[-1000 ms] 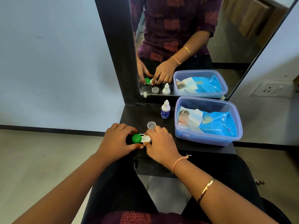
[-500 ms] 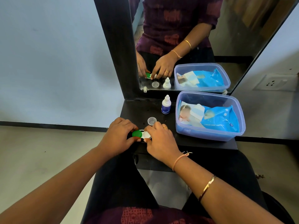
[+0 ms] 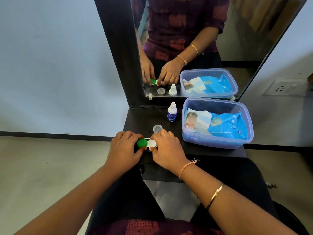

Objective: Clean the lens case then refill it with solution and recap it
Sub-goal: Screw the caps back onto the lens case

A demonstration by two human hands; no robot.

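Note:
A white lens case (image 3: 151, 144) lies on the black shelf (image 3: 194, 150) near its front edge. Its left well wears a green cap (image 3: 142, 143); the right well carries a white cap. My left hand (image 3: 124, 148) grips the green-capped end between thumb and fingers. My right hand (image 3: 167, 148) pinches the white-capped end from the right. A small white solution bottle (image 3: 172, 112) with a blue label stands upright at the back of the shelf, its nozzle bare. A clear round cap (image 3: 157, 128) sits just behind my right hand.
A clear blue plastic tub (image 3: 218, 143) holding a blue wipes packet (image 3: 227, 126) fills the shelf's right side. A black-framed mirror (image 3: 237, 39) rises behind the shelf and reflects the hands. My lap is below the shelf.
The camera has shifted slightly. Both hands stay on the lens case; my right fingers have turned a little on the white cap.

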